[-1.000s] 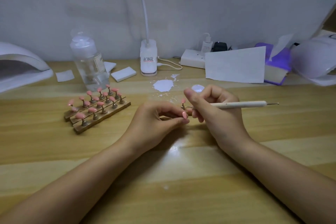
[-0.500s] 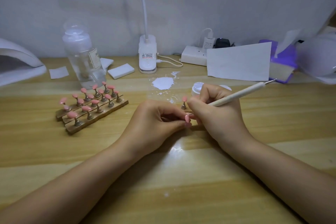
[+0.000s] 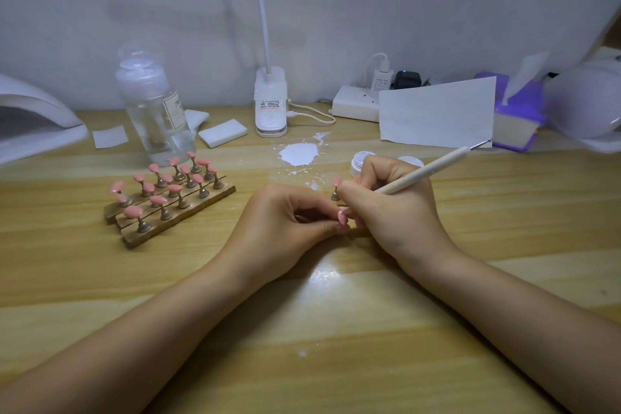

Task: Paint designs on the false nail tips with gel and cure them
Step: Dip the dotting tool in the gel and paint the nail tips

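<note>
My left hand [image 3: 285, 217] rests on the wooden table and pinches a pink false nail tip [image 3: 342, 216] between thumb and fingers. My right hand [image 3: 391, 208] touches it from the right and grips a white dotting pen [image 3: 433, 170], whose metal end points up and to the right. One pink tip on a small metal stand [image 3: 335, 189] rises just behind my fingers. At the left, wooden strips [image 3: 174, 212] carry several pink tips on stands. A small white gel jar [image 3: 360, 161] sits behind my right hand. A blob of white gel [image 3: 299, 154] lies on the table.
A curing lamp [image 3: 30, 121] stands far left and another [image 3: 588, 104] far right. Along the back are a clear bottle [image 3: 154, 111], white pads [image 3: 222, 135], a desk lamp base [image 3: 271, 107], a power strip [image 3: 356, 103], a sheet of paper [image 3: 437, 114] and a purple box [image 3: 517, 121].
The pen has swung from lying level to pointing up and right. My right hand has moved closer against my left. The view has shifted slightly.
</note>
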Available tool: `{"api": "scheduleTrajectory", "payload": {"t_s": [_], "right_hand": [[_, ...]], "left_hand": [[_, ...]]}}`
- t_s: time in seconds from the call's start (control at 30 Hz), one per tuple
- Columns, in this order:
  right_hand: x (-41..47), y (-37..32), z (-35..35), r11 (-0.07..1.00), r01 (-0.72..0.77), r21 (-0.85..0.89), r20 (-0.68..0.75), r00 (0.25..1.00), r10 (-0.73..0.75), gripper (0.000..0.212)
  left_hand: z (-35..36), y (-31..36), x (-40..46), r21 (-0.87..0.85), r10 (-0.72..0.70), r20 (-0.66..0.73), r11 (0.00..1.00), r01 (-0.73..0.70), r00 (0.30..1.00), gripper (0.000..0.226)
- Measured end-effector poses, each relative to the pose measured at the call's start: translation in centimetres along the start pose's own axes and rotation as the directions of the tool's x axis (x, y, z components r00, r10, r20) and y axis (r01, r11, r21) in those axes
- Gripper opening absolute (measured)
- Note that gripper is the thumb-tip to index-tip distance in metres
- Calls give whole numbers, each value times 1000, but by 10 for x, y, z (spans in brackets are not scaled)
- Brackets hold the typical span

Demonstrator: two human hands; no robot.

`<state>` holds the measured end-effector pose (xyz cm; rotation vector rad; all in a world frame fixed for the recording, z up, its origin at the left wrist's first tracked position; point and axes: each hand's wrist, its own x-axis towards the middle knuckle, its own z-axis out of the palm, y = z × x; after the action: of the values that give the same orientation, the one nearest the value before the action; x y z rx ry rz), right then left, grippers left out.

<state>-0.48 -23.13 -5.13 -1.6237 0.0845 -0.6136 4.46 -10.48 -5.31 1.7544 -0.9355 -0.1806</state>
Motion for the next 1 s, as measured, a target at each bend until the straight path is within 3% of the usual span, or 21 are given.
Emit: {"api": "scheduleTrajectory", "payload": {"t_s": [1.0], "right_hand": [[-1, -2, 1, 999, -17, 28, -3, 1000, 17, 43]], "left_hand": [[-1, -1, 1, 19, 15, 9, 1000, -15, 1000, 12]]}}
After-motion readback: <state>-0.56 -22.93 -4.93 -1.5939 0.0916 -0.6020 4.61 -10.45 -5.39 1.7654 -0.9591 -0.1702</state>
